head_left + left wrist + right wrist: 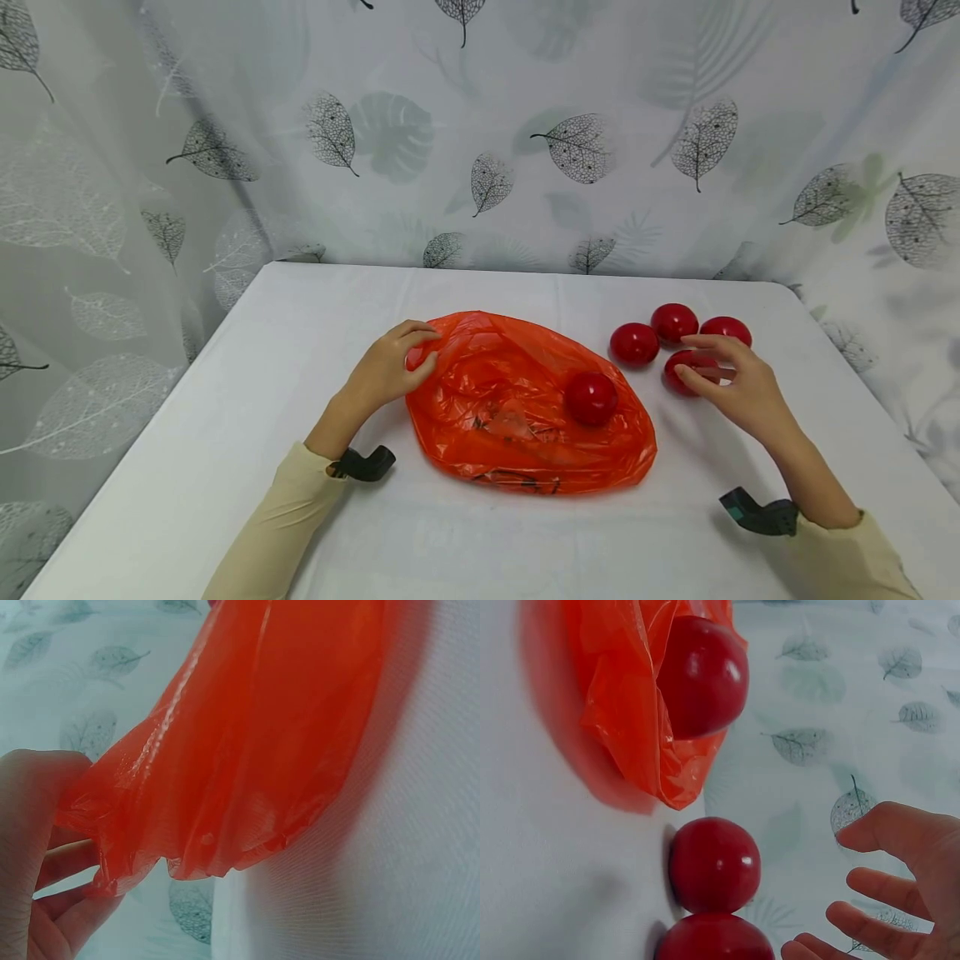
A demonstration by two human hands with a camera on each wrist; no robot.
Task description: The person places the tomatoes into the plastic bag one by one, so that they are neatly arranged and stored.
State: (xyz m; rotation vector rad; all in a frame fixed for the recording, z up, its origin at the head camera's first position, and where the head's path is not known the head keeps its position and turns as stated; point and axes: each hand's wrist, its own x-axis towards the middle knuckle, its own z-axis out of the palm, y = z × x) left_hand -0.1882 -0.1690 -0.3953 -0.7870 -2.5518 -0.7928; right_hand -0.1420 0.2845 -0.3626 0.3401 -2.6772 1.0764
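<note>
Beige sleeves (pixel 281 517) at near left and near right. Beyond, a leaf-printed curtain (pixel 405 208) along the far side, then a white table (pixel 240 400). On its middle, a crumpled orange-red plastic bag (pixel 480 392). Left hand (pixel 381 369) at the bag's left edge, pinching plastic between thumb and fingers. Right hand (pixel 750 396) at right, fingers curved and spread above the nearest of four glossy red balls (pixel 633 344) clustered at far right; contact impossible to tell. At the bag's right part, a fifth glossy red ball (pixel 591 398), partly behind plastic from the right wrist. On each wrist, a small black camera (pixel 365 463).
</note>
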